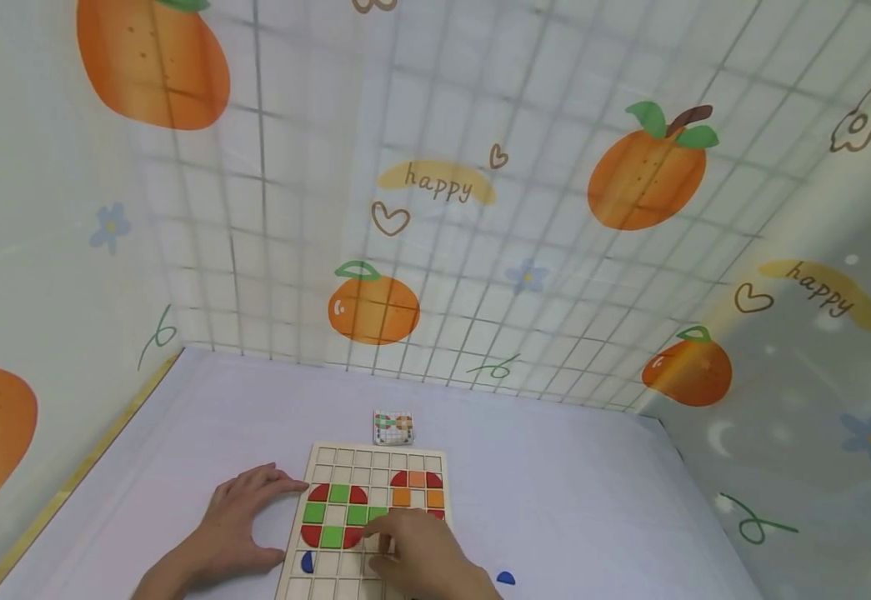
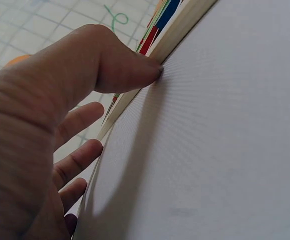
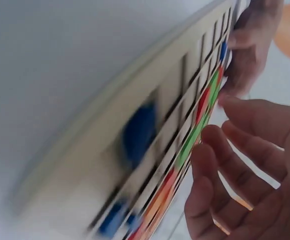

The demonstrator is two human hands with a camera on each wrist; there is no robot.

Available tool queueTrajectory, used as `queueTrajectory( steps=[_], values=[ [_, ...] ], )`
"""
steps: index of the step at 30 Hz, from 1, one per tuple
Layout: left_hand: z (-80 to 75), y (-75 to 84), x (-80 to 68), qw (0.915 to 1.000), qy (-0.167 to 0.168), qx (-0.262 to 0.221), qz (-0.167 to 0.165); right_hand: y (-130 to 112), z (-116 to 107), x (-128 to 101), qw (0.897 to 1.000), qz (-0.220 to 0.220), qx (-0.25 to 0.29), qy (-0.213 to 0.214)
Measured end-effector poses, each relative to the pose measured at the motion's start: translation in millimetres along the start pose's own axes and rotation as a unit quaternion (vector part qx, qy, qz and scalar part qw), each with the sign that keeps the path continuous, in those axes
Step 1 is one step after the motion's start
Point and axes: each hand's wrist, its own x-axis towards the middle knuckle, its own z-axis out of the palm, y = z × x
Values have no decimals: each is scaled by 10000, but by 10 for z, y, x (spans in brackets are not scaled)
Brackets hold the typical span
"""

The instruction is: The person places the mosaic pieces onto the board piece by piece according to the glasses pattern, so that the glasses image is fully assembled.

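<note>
A pale wooden grid board (image 1: 322, 583) lies on the table, holding red, green and orange pieces in its cells. My left hand (image 1: 234, 521) is spread at its left edge; the thumb touches the side of the board, as the left wrist view shows, with the other fingers spread farther along. Above the board is my right hand (image 1: 423, 554), its index fingertip right at a red quarter-round piece (image 1: 352, 537). The right hand's fingers (image 3: 224, 155) are loosely bent, with no piece visible between them. A blue piece (image 1: 307, 562) sits in a left cell.
A small pattern card (image 1: 393, 427) stands just beyond the board's far edge. On the white cloth (image 1: 578, 483) to the right lies another blue half-round piece (image 1: 506, 577). A printed curtain (image 1: 443, 250) with orange fruits and grid lines hangs behind the table.
</note>
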Motion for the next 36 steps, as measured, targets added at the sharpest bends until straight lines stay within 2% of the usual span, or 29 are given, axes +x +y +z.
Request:
queueTrajectory(
  steps=[4, 6, 9, 12, 14, 17, 21, 26, 31, 36],
  values=[
    [1, 11, -10, 10000, -8, -16, -20, 257, -72, -278, 9968, 601, 502, 146],
    [3, 16, -15, 10000, -18, -14, -28, 387, -86, -412, 9935, 944, 572, 263],
    [8, 17, -15, 10000, -17, 9, -19, 574, -124, -597, 9856, 1597, 283, 468],
    [7, 19, -9, 10000, 4, 10, -7, 777, -168, -776, 9737, 2181, -288, 597],
    [5, 22, -5, 10000, 3, 21, 2, 909, -204, -897, 9675, 2367, -563, 694],
    [-5, 26, -2, 10000, -7, 20, -23, 1076, -248, -1064, 9698, 2247, -606, 731],
    [-21, 21, -7, 10000, -3, 61, -57, 1188, -279, -1160, 9740, 2207, -76, 515],
    [-14, 9, -7, 10000, 11, -27, -17, 1204, -242, -1154, 9695, 2398, 172, 475],
    [6, 4, -1, 9999, -2, -107, -32, 1178, -205, -1115, 9772, 1971, 430, 663],
    [13, 2, 7, 9999, 11, -105, -28, 1138, -198, -1015, 9742, 2074, 811, 378]
  ],
)
